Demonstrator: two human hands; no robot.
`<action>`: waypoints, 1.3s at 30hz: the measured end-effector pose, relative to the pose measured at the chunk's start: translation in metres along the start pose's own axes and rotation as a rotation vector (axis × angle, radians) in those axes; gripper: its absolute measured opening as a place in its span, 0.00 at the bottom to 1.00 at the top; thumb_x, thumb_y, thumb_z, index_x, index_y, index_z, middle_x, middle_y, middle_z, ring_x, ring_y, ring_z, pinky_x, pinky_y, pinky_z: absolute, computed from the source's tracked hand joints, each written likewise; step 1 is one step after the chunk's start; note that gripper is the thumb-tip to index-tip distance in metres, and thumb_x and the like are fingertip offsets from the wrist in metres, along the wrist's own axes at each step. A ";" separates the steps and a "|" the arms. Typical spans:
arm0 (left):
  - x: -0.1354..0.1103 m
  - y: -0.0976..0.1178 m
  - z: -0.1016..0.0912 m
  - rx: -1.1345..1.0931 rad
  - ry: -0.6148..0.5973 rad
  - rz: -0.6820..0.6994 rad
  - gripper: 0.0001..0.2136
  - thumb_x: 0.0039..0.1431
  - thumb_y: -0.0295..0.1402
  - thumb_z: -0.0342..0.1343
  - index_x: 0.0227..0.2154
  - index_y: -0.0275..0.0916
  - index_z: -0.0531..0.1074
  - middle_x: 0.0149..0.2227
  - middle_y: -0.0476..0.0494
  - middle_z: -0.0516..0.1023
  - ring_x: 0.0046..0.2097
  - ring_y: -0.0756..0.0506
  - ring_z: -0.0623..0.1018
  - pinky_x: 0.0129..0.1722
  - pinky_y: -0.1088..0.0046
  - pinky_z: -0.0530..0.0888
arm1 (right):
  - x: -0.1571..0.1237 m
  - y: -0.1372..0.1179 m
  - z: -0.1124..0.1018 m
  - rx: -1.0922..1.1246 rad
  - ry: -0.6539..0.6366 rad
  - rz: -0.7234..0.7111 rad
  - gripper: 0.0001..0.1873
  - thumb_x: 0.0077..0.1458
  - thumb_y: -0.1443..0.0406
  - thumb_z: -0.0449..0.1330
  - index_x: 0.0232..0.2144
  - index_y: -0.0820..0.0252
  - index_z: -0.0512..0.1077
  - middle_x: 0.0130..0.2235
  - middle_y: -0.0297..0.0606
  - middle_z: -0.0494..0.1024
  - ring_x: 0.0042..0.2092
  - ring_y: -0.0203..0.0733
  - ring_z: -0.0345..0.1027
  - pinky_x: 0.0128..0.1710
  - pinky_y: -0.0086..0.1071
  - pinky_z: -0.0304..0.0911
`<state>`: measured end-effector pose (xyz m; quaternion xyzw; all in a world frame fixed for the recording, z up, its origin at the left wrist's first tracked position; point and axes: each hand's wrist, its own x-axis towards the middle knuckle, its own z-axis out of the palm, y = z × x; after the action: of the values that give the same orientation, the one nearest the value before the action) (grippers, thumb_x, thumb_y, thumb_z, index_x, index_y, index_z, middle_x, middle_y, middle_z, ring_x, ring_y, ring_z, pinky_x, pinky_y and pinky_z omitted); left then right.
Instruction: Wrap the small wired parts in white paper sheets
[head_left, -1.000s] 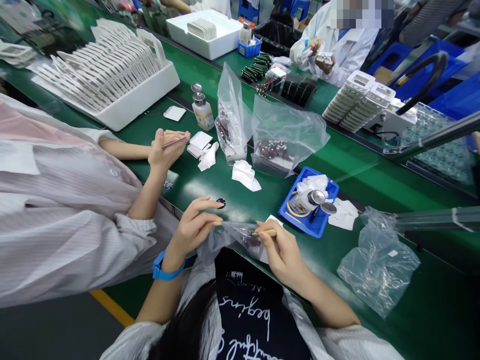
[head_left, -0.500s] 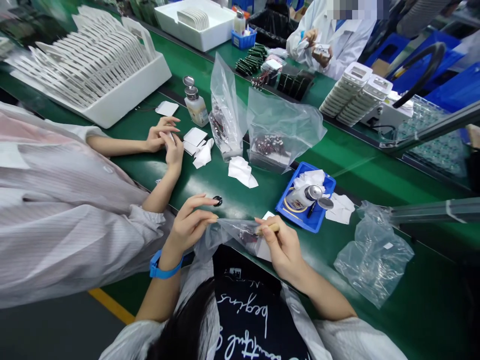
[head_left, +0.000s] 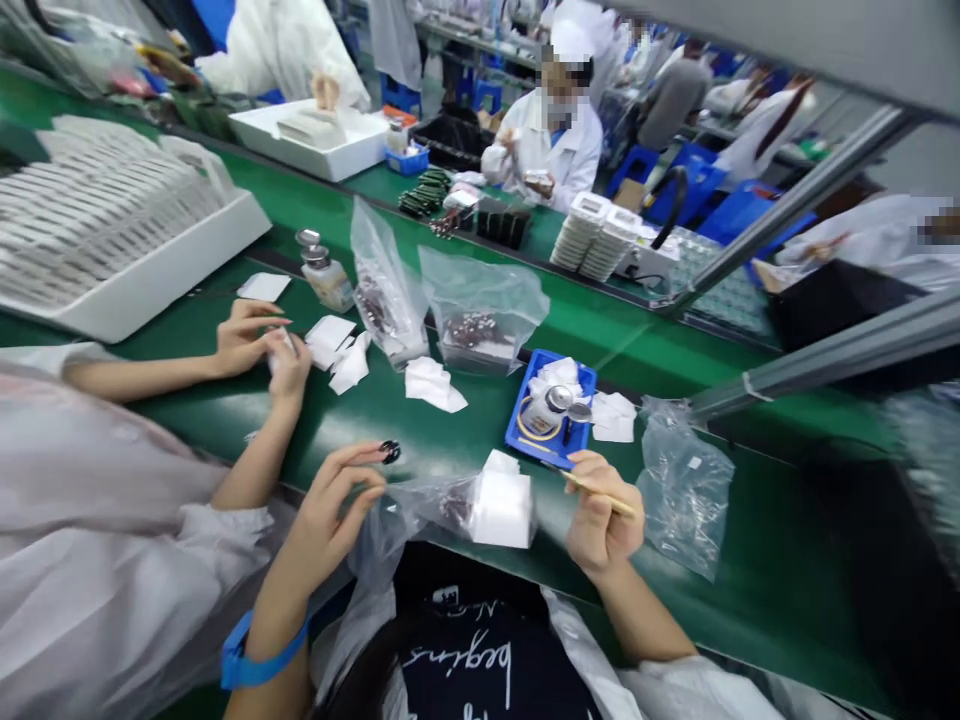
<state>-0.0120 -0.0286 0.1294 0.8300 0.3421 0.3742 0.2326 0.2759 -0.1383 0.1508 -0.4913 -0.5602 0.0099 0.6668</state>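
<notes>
My left hand [head_left: 334,510] pinches the edge of a clear plastic bag [head_left: 420,498] at the table's front edge. Dark reddish bits [head_left: 455,505] show inside that bag, and a white block [head_left: 501,508] lies at its right end. A small shiny black piece [head_left: 389,452] is at my left index fingertip; whether I grip it, I cannot tell. My right hand [head_left: 606,510] is closed round a thin beige stick-like tool [head_left: 611,497] with a dark narrow tip. It is raised to the right of the bag, just in front of a blue tray [head_left: 517,440].
The tray holds a pump bottle [head_left: 541,410] and crumpled white paper. Two upright clear bags [head_left: 390,300] with wired parts stand behind. On the left a co-worker's hands [head_left: 274,350] work near another pump bottle [head_left: 328,280]. A metal post [head_left: 825,350] slants at right, beside a crumpled bag [head_left: 686,490].
My right hand has moved right, away from the bag, with the beige tool. The white block is now uncovered. The view has tilted up; my left hand stays at the bag's edge.
</notes>
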 end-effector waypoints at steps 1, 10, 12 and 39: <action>-0.001 0.000 -0.002 0.013 0.011 0.004 0.05 0.65 0.30 0.51 0.36 0.41 0.71 0.50 0.42 0.73 0.53 0.41 0.76 0.54 0.59 0.75 | -0.002 0.006 -0.011 -0.081 -0.009 -0.006 0.10 0.66 0.62 0.48 0.43 0.51 0.69 0.26 0.33 0.68 0.29 0.44 0.67 0.37 0.47 0.68; -0.011 0.054 -0.015 0.340 0.208 0.211 0.22 0.59 0.25 0.58 0.55 0.49 0.70 0.48 0.40 0.75 0.51 0.34 0.76 0.50 0.50 0.74 | -0.007 0.056 -0.055 -0.807 -0.595 0.200 0.17 0.67 0.64 0.49 0.51 0.60 0.72 0.39 0.45 0.75 0.43 0.48 0.67 0.44 0.44 0.67; -0.005 0.066 -0.003 0.297 0.107 0.331 0.18 0.59 0.24 0.59 0.52 0.42 0.72 0.43 0.41 0.77 0.46 0.38 0.78 0.47 0.58 0.75 | -0.001 0.065 -0.052 -0.902 -0.632 0.218 0.19 0.67 0.60 0.49 0.54 0.61 0.71 0.43 0.49 0.74 0.47 0.52 0.65 0.47 0.48 0.66; 0.017 0.089 0.053 0.125 -0.201 0.066 0.06 0.66 0.28 0.50 0.43 0.37 0.69 0.41 0.41 0.74 0.48 0.40 0.72 0.49 0.60 0.69 | 0.013 -0.022 -0.017 -0.354 -1.058 0.275 0.27 0.67 0.59 0.51 0.66 0.52 0.55 0.55 0.47 0.71 0.53 0.46 0.71 0.51 0.39 0.72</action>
<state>0.0723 -0.0817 0.1618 0.8869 0.3122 0.2746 0.2013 0.2820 -0.1532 0.1771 -0.5921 -0.7416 0.2472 0.1957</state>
